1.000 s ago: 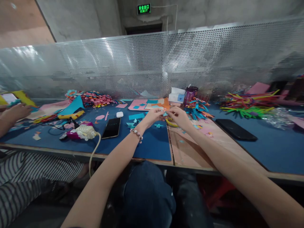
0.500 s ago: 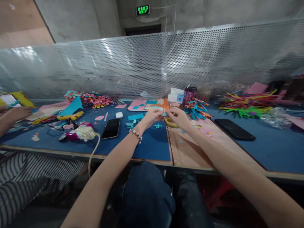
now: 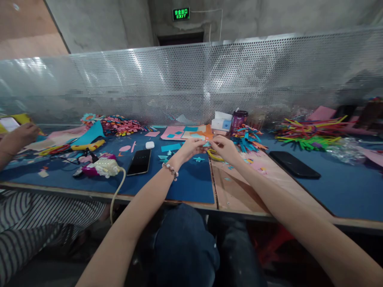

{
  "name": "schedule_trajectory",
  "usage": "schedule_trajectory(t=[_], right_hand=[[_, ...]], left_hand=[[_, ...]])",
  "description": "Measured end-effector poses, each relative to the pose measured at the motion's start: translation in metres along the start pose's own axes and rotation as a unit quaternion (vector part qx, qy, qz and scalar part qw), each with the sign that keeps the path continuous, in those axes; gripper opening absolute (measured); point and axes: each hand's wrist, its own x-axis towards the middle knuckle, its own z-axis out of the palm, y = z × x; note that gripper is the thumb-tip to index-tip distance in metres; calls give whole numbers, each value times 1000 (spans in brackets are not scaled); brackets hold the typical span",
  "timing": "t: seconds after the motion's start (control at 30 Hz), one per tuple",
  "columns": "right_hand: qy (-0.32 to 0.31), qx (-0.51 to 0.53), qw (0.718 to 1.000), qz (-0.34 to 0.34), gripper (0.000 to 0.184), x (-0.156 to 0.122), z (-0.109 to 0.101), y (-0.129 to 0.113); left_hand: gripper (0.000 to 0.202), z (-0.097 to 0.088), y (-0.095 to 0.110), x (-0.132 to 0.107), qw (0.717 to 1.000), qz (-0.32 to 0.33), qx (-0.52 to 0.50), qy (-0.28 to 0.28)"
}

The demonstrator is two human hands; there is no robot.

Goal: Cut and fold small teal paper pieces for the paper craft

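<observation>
Between my fingertips is a small light-blue folded paper piece (image 3: 206, 144), its shape partly covered by the fingers. My left hand (image 3: 191, 149), with a beaded bracelet at the wrist, pinches it from one side. From the other side, the closed fingers of my right hand (image 3: 225, 147) meet it. A small light-blue paper boat (image 3: 198, 159) stands on the blue mat just below my hands. More folded light-blue pieces (image 3: 163, 158) lie left of my left wrist. Behind my hands are flat pink paper sheets (image 3: 169, 132) and orange sheets, with blue squares on top.
A phone (image 3: 139, 162), a white earbud case (image 3: 150, 145) and a power strip (image 3: 104, 166) with a cable lie to the left. Right are a black phone (image 3: 295, 164), coloured strips (image 3: 311, 129), a purple cup (image 3: 239, 120) and a tissue pack (image 3: 221, 122). A co-worker's hand (image 3: 25, 133) is far left.
My hands stay together around the light-blue paper, with only slight finger movement. The co-worker's hand at far left has shifted a little upward.
</observation>
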Motion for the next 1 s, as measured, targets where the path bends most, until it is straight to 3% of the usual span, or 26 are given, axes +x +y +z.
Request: schedule_trajectory(t=[0.5,1.0], right_hand=[[-2,-39,998,-46,14,1,2,7],[-13,-127,986,-107,14,0,4,8]], left_hand=[[19,-1,-3,1,1000,-10,6,-6],[30,-1,-7,1,999,-25,26,-9]])
